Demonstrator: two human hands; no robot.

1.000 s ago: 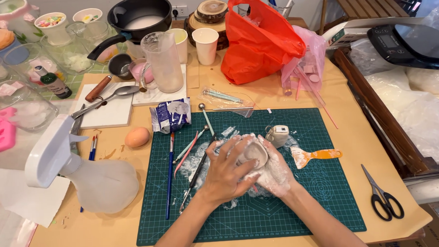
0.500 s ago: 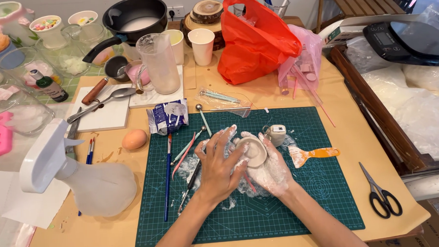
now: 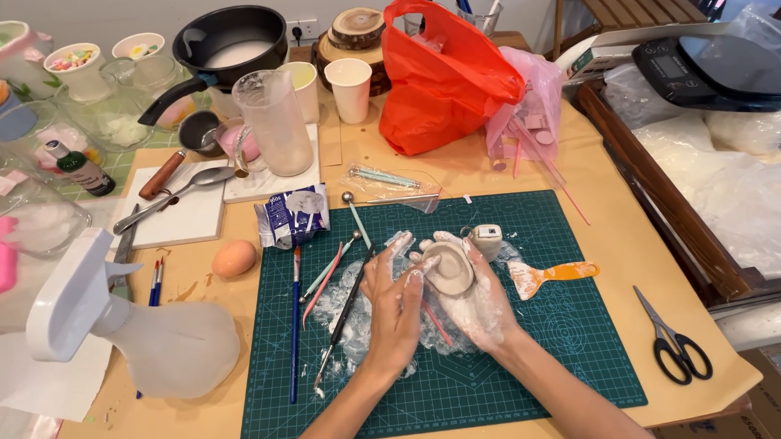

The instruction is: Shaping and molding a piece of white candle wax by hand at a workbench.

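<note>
My right hand (image 3: 475, 299), dusted white, cradles a small pale clay bowl (image 3: 448, 268) over the green cutting mat (image 3: 543, 361). My left hand (image 3: 393, 302) presses its fingertips against the bowl's left rim. Under both hands lies crumpled clear plastic film (image 3: 342, 312) smeared with clay. Several thin modelling tools and brushes (image 3: 328, 278) lie on the mat just left of my left hand. An orange-handled scraper (image 3: 548, 274) rests to the right of the bowl, and a small grey block (image 3: 486, 238) sits just behind it.
A spray bottle (image 3: 144, 336) lies at the left, an egg (image 3: 233, 258) beside the mat. Scissors (image 3: 672, 339) sit near the right edge. Behind are a measuring jug (image 3: 275, 124), paper cups (image 3: 349, 87), a black pan (image 3: 229, 43), an orange plastic bag (image 3: 442, 79) and a black scale (image 3: 714, 65).
Both hands stay on the clay bowl, with the left fingers shifting slightly along its rim. The camera view drifts a little.
</note>
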